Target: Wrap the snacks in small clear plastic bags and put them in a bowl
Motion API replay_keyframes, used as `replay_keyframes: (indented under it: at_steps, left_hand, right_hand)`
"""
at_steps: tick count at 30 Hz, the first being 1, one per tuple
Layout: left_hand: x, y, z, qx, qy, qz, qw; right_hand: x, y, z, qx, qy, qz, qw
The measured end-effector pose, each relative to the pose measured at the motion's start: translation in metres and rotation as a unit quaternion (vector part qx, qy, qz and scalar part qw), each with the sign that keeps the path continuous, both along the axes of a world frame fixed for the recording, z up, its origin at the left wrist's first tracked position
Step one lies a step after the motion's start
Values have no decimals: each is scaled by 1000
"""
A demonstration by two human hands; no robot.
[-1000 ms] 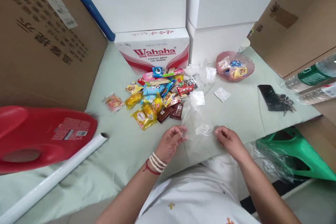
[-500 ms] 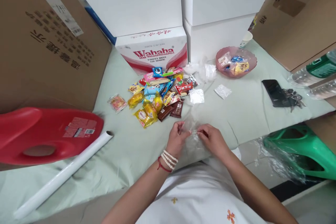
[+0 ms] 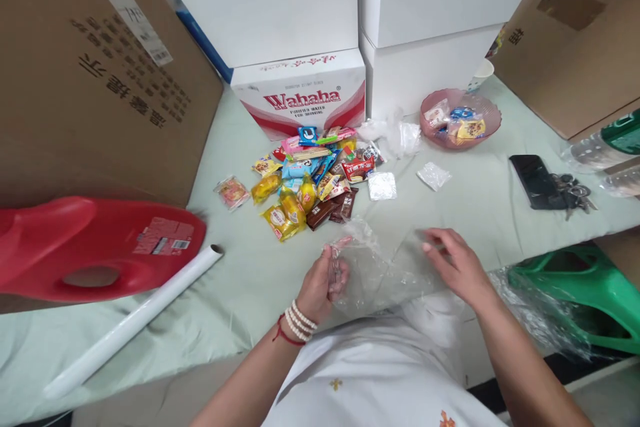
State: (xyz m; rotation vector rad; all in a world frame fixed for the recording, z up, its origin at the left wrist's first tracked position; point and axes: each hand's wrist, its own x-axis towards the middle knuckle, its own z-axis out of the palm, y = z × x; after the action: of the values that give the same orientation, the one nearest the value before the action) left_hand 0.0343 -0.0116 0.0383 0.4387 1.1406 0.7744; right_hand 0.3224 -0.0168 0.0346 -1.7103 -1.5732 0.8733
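Note:
A clear plastic bag (image 3: 367, 270) is spread in front of my shirt, thin and crumpled at its top. My left hand (image 3: 323, 283), with beaded bracelets and a red cord at the wrist, is closed around the bag's left side. To the right of the bag is my right hand (image 3: 457, 267), its thumb and forefinger a little apart; I see nothing held between them. Beyond the hands lies a pile of wrapped snacks (image 3: 307, 177), with yellow packets (image 3: 285, 215) and brown bars (image 3: 332, 210) at its near side. A white square packet (image 3: 382, 186) sits beside the pile.
A pink bowl (image 3: 460, 137) holds several packets. Left are a red jug (image 3: 125, 250) and a white roll (image 3: 135, 320). A phone (image 3: 533, 181) with keys (image 3: 573, 193) lies right. White boxes (image 3: 420, 73) and a Wahaha carton (image 3: 303, 97) stand behind.
My hands have moved apart, the right one going right and the left one slightly left and down. The clear bag is now spread wider. The view has shifted slightly.

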Motion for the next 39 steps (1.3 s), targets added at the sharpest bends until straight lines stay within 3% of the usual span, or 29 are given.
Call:
replay_keyframes:
  at_steps: [3, 6, 11, 14, 16, 19, 21, 23, 25, 28, 31, 34, 37, 39]
  left_hand:
    - [3, -8, 8, 6, -27, -29, 999]
    - [-6, -12, 12, 8, -56, -13, 998]
    - [-39, -18, 5, 0, 7, 101, 995]
    - [-51, -24, -1, 44, 169, 145, 974]
    - [-55, -29, -3, 144, 362, 155, 908]
    - [-60, -34, 0, 299, 620, 175, 704]
    - [-63, -34, 0, 400, 684, 154, 590]
    - [-64, -31, -2, 515, 661, 43, 544]
    - [-64, -25, -8, 564, 614, -101, 542]
    - [-62, -15, -21, 469, 640, -195, 577]
    - [-62, -12, -34, 379, 677, -221, 591]
    - [-64, -16, -42, 383, 681, -245, 574]
    - [-64, -21, -42, 397, 689, -213, 568]
    - [-61, -23, -39, 412, 703, -156, 559]
  right_hand:
    - [-39, 22, -3, -29, 4, 90, 996]
    - [-65, 36, -8, -108, 94, 117, 983]
    - [-53, 45, -12, -123, 275, -18, 953]
    - [-38, 49, -16, -122, 267, -77, 953]
    - [-34, 50, -17, -106, 218, -77, 967]
    - [-40, 48, -10, -23, 90, -69, 993]
    - [-54, 44, -2, 69, 3, -31, 997]
    - [-72, 38, 3, 148, -58, 78, 984]
    - [-87, 30, 1, 180, -108, 223, 952]
    - [-83, 17, -15, 152, -187, 335, 911]
    - [-43, 12, -23, 103, -222, 326, 913]
    - [-4, 29, -6, 62, -181, 314, 930]
    - [-2, 81, 22, 91, -186, 209, 956]
    - [-23, 128, 34, 156, -235, 131, 950]
